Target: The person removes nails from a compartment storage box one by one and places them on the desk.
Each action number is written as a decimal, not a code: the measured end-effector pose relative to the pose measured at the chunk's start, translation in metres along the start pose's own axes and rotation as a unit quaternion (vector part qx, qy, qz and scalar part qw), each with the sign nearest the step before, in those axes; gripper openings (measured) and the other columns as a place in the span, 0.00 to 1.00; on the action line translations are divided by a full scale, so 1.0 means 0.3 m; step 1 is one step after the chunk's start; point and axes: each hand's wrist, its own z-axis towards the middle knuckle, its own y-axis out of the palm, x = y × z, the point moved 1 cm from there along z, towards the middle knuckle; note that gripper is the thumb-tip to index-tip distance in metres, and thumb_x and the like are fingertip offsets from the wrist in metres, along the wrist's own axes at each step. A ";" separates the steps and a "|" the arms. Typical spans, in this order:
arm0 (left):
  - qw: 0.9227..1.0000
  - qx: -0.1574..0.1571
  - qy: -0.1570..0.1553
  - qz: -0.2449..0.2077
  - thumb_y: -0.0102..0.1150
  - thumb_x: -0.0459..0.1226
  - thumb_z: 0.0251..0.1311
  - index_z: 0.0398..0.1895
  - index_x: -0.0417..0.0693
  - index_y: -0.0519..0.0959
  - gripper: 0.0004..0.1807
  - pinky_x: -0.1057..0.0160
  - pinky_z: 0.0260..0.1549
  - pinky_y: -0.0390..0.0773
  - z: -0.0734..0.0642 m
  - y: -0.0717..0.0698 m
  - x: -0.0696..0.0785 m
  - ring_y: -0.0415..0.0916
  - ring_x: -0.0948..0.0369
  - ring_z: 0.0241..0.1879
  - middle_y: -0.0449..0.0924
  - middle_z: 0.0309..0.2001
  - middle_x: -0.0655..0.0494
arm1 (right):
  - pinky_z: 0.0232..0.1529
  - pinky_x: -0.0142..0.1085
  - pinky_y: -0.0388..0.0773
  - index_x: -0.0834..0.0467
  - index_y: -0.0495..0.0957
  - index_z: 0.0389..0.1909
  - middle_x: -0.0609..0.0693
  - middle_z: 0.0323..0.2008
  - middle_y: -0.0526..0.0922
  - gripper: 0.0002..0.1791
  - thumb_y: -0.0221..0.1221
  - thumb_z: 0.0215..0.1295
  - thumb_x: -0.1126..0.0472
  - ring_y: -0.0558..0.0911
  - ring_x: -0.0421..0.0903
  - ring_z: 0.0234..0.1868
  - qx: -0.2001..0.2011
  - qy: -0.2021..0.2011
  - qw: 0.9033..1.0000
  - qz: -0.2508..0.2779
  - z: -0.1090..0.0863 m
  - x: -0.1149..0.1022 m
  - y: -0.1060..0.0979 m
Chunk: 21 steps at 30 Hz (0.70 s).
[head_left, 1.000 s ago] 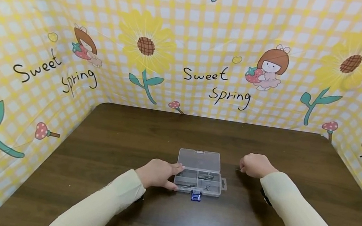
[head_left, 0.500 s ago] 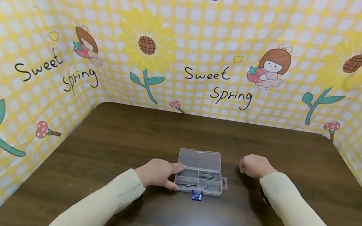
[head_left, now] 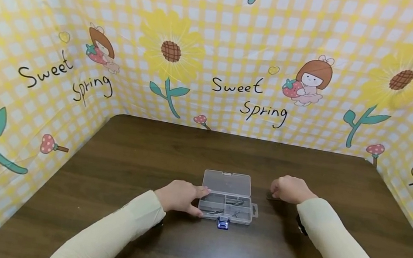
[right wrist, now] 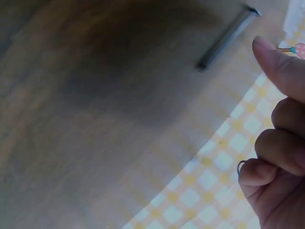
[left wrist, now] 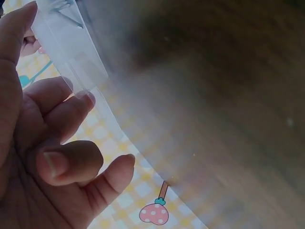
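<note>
A clear plastic compartment box [head_left: 245, 218] stands on the table, its lid [head_left: 227, 183] raised at the back and its blue latch [head_left: 222, 224] folded down in front. Metal pieces [head_left: 235, 202] like screws or nails lie in several compartments. My left hand [head_left: 180, 196] holds the box's left end, thumb at the front and fingers behind. To the right of the box is my right hand [head_left: 290, 189], close over the table with curled fingers. Beside its thumb tip lies a slim metal rod [right wrist: 228, 38], a small gap between them. Part of that hand is hidden.
The brown wooden table [head_left: 171, 150] is bounded by a yellow checked cloth [head_left: 234, 44] hung along the back and both sides. A hang tab [head_left: 255, 211] sticks out from the box's right end.
At my right fingertips a thin bright piece showed earlier; now a dark thin piece shows slightly lower, at the table beside the hand. The left hand and the box stay put.
</note>
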 end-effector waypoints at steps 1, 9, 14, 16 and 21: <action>1.000 -0.002 -0.001 0.003 0.63 0.56 0.56 0.67 0.48 0.69 0.38 0.59 0.48 0.75 0.000 -0.002 0.000 0.76 0.56 0.55 0.70 0.65 0.56 | 0.32 0.42 0.77 0.52 0.82 0.27 0.43 0.29 0.82 0.03 0.65 0.55 0.64 0.80 0.43 0.31 0.002 -0.005 1.000 0.004 0.001 -0.004 -0.002; 1.000 -0.009 -0.008 -0.001 0.63 0.55 0.56 0.68 0.49 0.69 0.38 0.58 0.50 0.74 -0.001 -0.003 0.000 0.74 0.57 0.57 0.69 0.65 0.57 | 0.33 0.41 0.77 0.53 0.82 0.30 0.42 0.30 0.83 0.02 0.65 0.57 0.62 0.81 0.43 0.33 0.022 -0.049 0.998 0.024 0.019 -0.055 -0.021; 1.000 -0.012 -0.010 -0.008 0.63 0.55 0.56 0.68 0.49 0.69 0.38 0.58 0.50 0.74 0.000 0.004 -0.004 0.74 0.56 0.57 0.69 0.65 0.57 | 0.34 0.41 0.78 0.54 0.83 0.31 0.43 0.30 0.83 0.01 0.65 0.58 0.62 0.82 0.42 0.32 0.026 -0.070 0.997 0.033 0.029 -0.096 -0.034; 1.000 -0.012 -0.012 -0.008 0.63 0.55 0.56 0.68 0.49 0.69 0.38 0.58 0.49 0.75 0.001 0.007 -0.006 0.74 0.56 0.57 0.69 0.65 0.57 | 0.34 0.41 0.78 0.54 0.83 0.32 0.43 0.31 0.84 0.02 0.65 0.59 0.61 0.82 0.42 0.33 0.026 -0.074 0.996 0.033 0.035 -0.114 -0.039; 1.000 -0.012 -0.010 -0.009 0.63 0.55 0.56 0.68 0.49 0.69 0.38 0.58 0.50 0.74 0.005 0.012 -0.007 0.74 0.56 0.57 0.68 0.66 0.57 | 0.35 0.41 0.78 0.52 0.83 0.31 0.42 0.31 0.84 0.01 0.66 0.58 0.61 0.82 0.43 0.33 0.021 -0.071 0.997 0.031 0.044 -0.146 -0.046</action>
